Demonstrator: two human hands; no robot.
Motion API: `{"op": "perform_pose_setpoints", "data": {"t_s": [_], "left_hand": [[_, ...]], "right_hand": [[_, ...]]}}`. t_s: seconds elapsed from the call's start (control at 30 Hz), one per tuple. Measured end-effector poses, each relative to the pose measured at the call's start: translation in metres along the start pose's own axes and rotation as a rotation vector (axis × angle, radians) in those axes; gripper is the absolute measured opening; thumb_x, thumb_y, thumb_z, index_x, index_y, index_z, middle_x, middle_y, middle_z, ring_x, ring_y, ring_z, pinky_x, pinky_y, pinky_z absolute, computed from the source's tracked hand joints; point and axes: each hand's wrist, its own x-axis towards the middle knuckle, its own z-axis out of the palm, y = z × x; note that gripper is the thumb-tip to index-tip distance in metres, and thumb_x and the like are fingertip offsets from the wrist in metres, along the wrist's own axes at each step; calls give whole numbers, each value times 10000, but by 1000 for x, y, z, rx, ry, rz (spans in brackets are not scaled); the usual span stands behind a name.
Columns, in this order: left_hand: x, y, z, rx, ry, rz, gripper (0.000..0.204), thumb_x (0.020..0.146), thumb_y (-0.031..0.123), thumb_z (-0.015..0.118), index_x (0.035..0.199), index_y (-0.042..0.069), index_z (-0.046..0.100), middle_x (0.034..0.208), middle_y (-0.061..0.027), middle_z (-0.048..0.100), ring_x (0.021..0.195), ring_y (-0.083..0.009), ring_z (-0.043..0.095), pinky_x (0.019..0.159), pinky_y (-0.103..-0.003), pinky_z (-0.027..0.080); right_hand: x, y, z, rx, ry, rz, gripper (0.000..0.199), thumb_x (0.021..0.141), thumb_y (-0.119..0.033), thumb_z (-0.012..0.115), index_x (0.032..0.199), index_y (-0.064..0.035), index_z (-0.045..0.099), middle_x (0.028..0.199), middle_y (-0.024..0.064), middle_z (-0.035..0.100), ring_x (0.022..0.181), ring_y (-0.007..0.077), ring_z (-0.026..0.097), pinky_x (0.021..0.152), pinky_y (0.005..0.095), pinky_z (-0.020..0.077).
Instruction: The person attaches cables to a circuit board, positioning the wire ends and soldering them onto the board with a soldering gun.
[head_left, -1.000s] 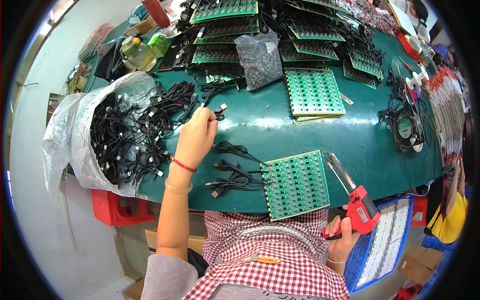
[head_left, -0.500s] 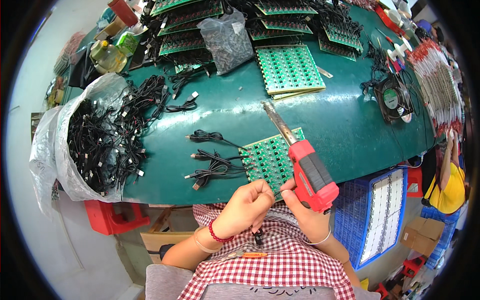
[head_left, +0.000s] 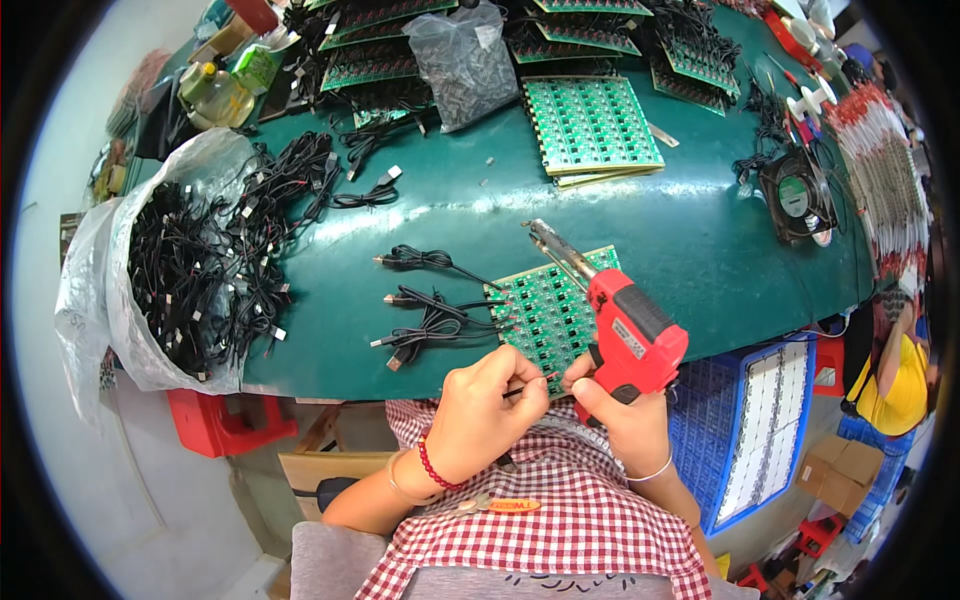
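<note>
My left hand (head_left: 490, 410) is closed in a pinch on a black cable (head_left: 513, 393), whose thin end points toward the near edge of a green circuit board (head_left: 545, 315). In my right hand (head_left: 627, 425) is a red and black soldering gun (head_left: 637, 335). Its metal barrel slants up and to the left above the board, with the tip clear of my fingers. My right thumb and forefinger come close to the left fingertips at the board's near edge. Several coiled black USB cables (head_left: 430, 318) lie left of the board, their wire ends at its left edge.
On the left, a clear plastic bag (head_left: 115, 290) spills black USB cables (head_left: 205, 270). Bare circuit boards (head_left: 592, 125) are stacked at the back, beside a bag of small metal parts (head_left: 465, 70). A small fan (head_left: 795, 195) stands right. A blue crate (head_left: 765, 430) is below the table's right side.
The soldering gun has turned in my right hand and moved slightly right. My left hand has drawn the cable up to the board's near edge. The view has shifted a little.
</note>
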Motion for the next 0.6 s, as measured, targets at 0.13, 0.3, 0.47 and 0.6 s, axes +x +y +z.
{"op": "perform_pose_setpoints", "data": {"t_s": [0.13,0.3,0.47,0.6], "left_hand": [[-4,-1,4,50,13,20,110,758,-2,664,762,-17,555,684,-91,616,562,-99,600,502,-258,482],[-4,-1,3,117,-1,76,124,747,-3,670,762,-9,548,692,-93,618,548,-138,616,488,-260,482],[-3,1,1,210,22,151,139,730,1,681,757,10,545,679,-81,602,523,-184,605,472,-276,473],[-3,2,4,259,53,200,136,723,0,681,749,26,550,673,-71,590,518,-178,596,465,-282,461]], "right_hand": [[2,1,5,-48,-19,70,112,828,-24,684,931,-9,643,843,14,644,771,84,592,698,261,487],[2,2,9,-69,3,58,93,820,-19,680,906,-9,647,797,4,642,725,76,591,662,259,486],[2,-2,7,-156,0,51,88,817,-30,678,896,-10,645,782,12,644,708,83,595,649,256,481],[4,2,5,-183,-6,28,82,821,-39,669,895,-12,643,781,16,646,701,97,596,647,260,481]]}}
